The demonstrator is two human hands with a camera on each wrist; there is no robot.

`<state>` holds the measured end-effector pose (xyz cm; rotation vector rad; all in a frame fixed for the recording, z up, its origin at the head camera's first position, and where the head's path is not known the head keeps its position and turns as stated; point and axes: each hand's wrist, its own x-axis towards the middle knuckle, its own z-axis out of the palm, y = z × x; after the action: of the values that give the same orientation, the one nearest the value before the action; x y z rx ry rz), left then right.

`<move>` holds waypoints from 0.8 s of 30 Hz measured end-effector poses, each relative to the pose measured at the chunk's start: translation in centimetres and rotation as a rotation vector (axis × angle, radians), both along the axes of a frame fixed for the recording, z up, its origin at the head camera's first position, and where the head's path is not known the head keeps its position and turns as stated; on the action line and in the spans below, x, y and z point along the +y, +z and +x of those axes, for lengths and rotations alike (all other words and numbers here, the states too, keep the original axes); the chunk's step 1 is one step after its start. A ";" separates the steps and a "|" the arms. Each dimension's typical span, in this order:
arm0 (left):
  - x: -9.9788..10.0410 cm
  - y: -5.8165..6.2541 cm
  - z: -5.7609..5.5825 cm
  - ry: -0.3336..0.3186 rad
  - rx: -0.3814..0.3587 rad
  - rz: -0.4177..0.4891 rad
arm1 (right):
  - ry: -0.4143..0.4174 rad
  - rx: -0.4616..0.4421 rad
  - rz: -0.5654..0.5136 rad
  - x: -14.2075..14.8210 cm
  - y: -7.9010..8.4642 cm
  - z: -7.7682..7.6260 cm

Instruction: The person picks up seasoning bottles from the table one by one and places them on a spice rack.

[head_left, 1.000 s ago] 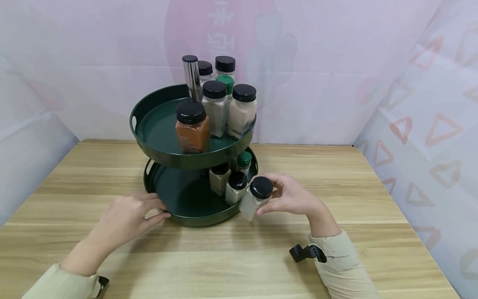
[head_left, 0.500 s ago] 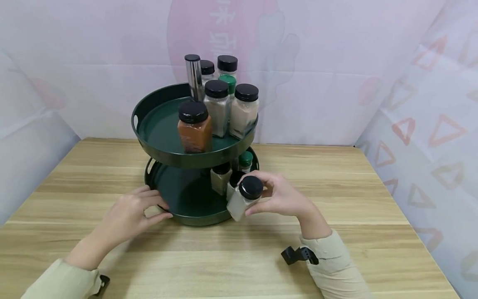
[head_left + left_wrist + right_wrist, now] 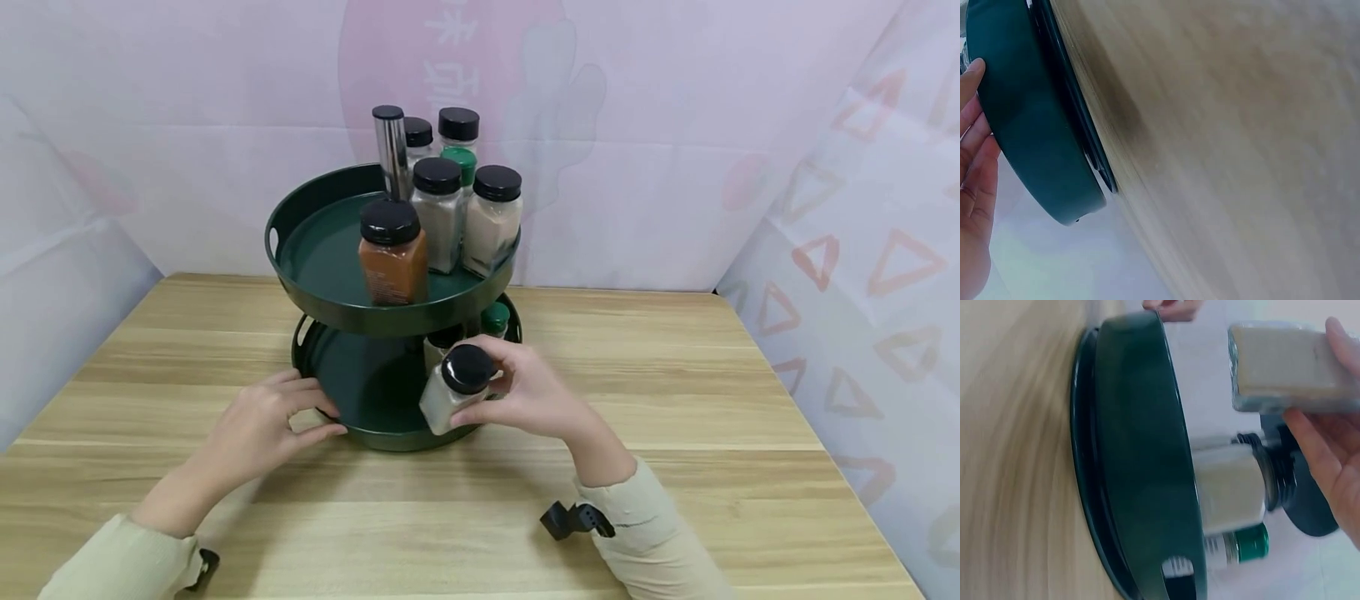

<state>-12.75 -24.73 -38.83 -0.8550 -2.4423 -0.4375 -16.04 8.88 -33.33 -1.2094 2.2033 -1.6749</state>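
My right hand holds a square glass spice jar of pale powder with a black lid. The jar is tilted, above the front right rim of the lower tray of a dark green two-tier rack. In the right wrist view, fingers and thumb grip the jar apart from the tray wall. My left hand grips the lower tray's front left rim; in the left wrist view its thumb and fingers sit on the rim. Another pale jar and a green-capped one stand on the lower tray.
On the upper tray stand an orange-brown spice jar, several pale jars, a green-lidded one and a slim metallic cylinder with a dark top. The rack stands on a wooden table, before a printed cloth backdrop.
My right hand has carried the jar leftward, from right of the lower tray to above its front rim, now covering jars behind it. My left hand has stayed at the rim.
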 end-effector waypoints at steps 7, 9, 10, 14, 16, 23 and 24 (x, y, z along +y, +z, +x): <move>0.1 0.1 0.1 0.004 0.002 -0.002 | -0.073 -0.037 0.019 -2.1 0.2 0.3; 0.2 0.1 0.1 0.002 0.000 -0.001 | -0.091 -0.046 0.033 -2.6 0.2 0.3; 0.2 0.1 0.1 0.003 -0.002 -0.001 | -0.102 -0.049 0.042 -2.9 0.1 0.3; 0.4 0.3 0.2 0.008 -0.018 -0.010 | -0.148 -0.074 0.075 -3.9 -0.2 0.3; 0.5 0.4 0.2 0.015 -0.029 -0.019 | -0.174 -0.074 0.093 -4.4 -0.4 0.3; 0.5 0.4 0.2 0.017 -0.031 -0.020 | -0.256 0.002 0.180 -6.1 -1.4 0.1; 0.4 0.4 0.2 0.014 -0.027 -0.017 | -0.265 0.014 0.201 -6.3 -1.5 0.1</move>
<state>-12.56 -24.29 -38.44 -0.8440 -2.4781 -0.4260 -15.89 2.54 -34.84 -0.9175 2.5609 -1.4826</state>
